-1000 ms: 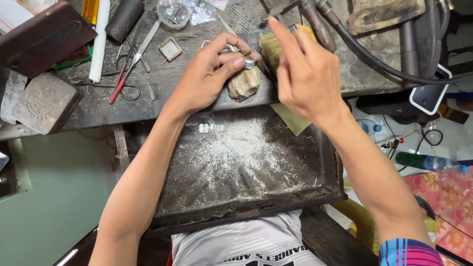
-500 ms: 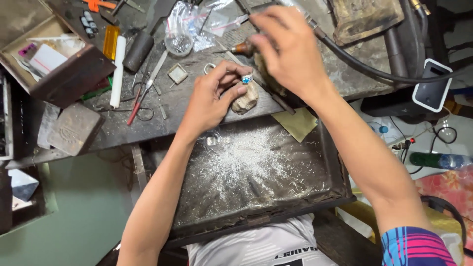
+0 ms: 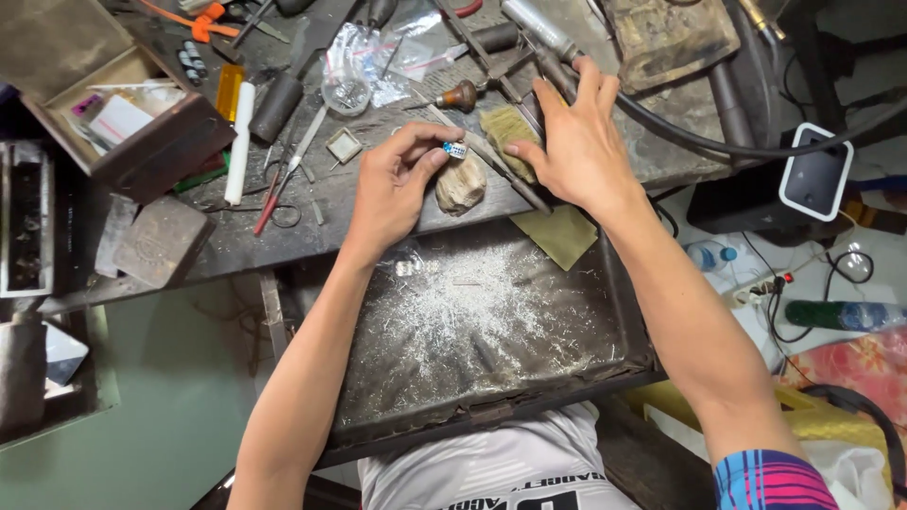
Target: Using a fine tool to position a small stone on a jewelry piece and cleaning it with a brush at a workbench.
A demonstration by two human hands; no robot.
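We pinched a small blue-stoned ring (image 3: 454,149) in our left hand (image 3: 397,189); our right hand (image 3: 572,142) lay open on the brush (image 3: 505,132).

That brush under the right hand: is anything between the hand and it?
Nothing visible. The right hand lies flat over the bristle brush, its fingers among the tools beside it. The left hand pinches a small ring with a blue stone over the worn wooden peg.
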